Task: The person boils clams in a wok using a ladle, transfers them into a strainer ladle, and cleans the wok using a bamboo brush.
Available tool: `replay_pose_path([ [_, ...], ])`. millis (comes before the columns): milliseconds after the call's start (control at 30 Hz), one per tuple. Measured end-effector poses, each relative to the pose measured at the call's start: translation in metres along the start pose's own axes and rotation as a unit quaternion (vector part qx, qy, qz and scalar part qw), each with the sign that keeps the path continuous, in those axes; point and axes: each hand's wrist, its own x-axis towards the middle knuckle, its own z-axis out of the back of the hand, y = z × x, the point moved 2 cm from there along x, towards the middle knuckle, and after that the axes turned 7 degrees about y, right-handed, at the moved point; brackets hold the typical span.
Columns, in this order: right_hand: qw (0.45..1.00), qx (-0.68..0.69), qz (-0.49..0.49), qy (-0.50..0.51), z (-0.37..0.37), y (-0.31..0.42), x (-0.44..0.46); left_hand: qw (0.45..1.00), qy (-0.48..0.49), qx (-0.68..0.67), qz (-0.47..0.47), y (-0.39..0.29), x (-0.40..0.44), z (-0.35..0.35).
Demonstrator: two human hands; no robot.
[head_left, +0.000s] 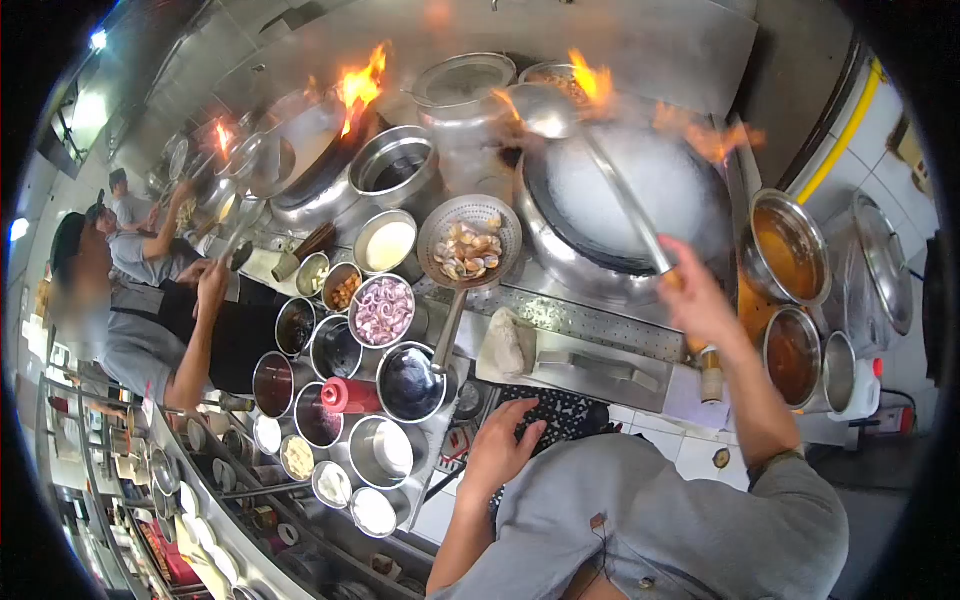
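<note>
Your right hand (685, 292) is wrapped round the ladle (625, 195), its long axis slanting across the steaming wok (630, 195), bowl pointing away and leftward at the far rim, near flames (592, 78). Your left hand (503, 440), fingers loosely parted, is near your waist.

Head cam, fwd + down, v. wide round view. Wearer's torso (660, 520) v. close, btm. Wok (545, 225) near, upper R of ctr. Pot-laden bench (432, 455) near, L of ctr. Co-workers (140, 335) farther off, L edge.
</note>
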Motion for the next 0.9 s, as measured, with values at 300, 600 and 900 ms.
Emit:
replay_pose_path([
  [300, 0.980, -0.139, -0.115, -0.085, 0.102, -0.050, -0.015, 0.999, 0.044, 0.000, -0.016, -0.004, 0.016, -0.008],
  [600, 0.922, 0.361, -0.129, 0.052, 0.097, -0.044, -0.076, 0.995, 0.090, 0.009, -0.042, -0.021, 0.039, -0.021],
  [900, 0.941, 0.292, -0.107, 0.133, 0.112, -0.054, -0.120, 0.991, 0.122, 0.031, -0.052, -0.027, 0.044, -0.031],
])
